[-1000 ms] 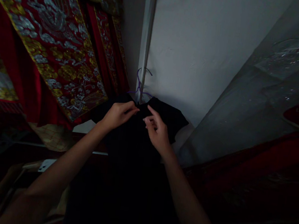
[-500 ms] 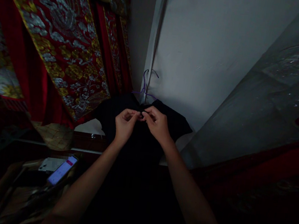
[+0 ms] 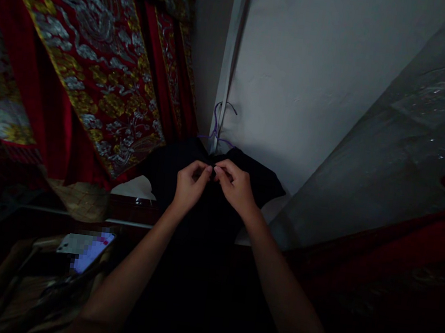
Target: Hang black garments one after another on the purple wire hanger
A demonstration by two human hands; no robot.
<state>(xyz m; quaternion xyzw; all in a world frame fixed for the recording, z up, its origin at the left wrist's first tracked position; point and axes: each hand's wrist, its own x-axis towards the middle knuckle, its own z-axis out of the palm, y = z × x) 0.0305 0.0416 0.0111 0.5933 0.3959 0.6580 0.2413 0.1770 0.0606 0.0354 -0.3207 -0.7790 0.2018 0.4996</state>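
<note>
A dark sleeved garment hangs on a purple hanger against the wall, its lower part lost in darkness. At its neckline my left hand pinches thumb against fingers on the front of the cloth. My right hand does the same just to the right, the fingertips of the two hands almost meeting. Whatever small part of the garment lies between the fingertips is too dark to make out.
Red embroidered hangings fill the left side. A lit phone lies on a chair-like wooden frame at lower left. Clear plastic sheeting covers something on the right, before a pale wall.
My left hand has shifted slightly right and turned, its fingers more curled. My right hand stays almost in place, still at the neckline.
</note>
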